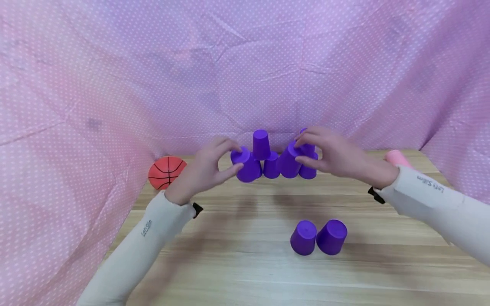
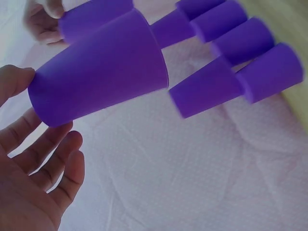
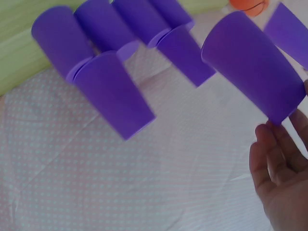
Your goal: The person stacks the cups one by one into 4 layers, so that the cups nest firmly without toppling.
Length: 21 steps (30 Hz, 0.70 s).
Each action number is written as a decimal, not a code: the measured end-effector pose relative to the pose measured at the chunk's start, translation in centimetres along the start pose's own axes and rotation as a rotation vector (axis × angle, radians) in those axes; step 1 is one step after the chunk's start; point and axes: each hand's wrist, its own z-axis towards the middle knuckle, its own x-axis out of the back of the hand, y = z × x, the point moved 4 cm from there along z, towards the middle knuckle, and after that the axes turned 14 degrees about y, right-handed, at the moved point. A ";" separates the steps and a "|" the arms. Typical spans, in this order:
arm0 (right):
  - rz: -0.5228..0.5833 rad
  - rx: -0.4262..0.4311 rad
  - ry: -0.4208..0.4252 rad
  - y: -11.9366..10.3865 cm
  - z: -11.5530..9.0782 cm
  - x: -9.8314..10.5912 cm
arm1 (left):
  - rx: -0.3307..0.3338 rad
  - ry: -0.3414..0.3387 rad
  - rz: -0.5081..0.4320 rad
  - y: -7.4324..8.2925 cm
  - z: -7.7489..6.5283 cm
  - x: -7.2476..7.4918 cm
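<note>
My left hand [image 1: 204, 165] pinches an upside-down purple cup [image 1: 248, 171] near its closed end, thumb on one side and fingertips on the other. A second upside-down purple cup [image 1: 288, 165] is gripped the same way by my right hand [image 1: 338, 155]. Beyond both hands, several purple cups [image 3: 62, 43] stand mouth down in a row on the table. Two more rest on that row: a left upper cup [image 1: 261, 145] and a right upper cup [image 3: 115, 94], the latter partly hidden by my right hand in the head view.
Nearer me on the wooden table [image 1: 229, 263], a purple cup [image 1: 303, 239] and another purple cup [image 1: 331, 238] stand mouth down side by side. An orange basketball [image 1: 167, 172] lies at left, a pink cylinder [image 1: 398, 158] at right. Pink dotted cloth [image 1: 214, 76] hangs behind.
</note>
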 end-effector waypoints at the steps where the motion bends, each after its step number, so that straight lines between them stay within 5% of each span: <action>1: -0.019 -0.025 -0.001 0.6 0.3 0.1 | -0.008 0.015 -0.005 -0.1 0.7 0.1; 11: -0.138 -0.208 -0.099 4.9 1.7 -1.9 | 0.047 0.047 0.090 -2.3 6.9 0.5; 21: -0.171 -0.318 -0.203 8.3 2.3 -4.7 | 0.103 0.040 0.166 -4.9 10.0 -2.3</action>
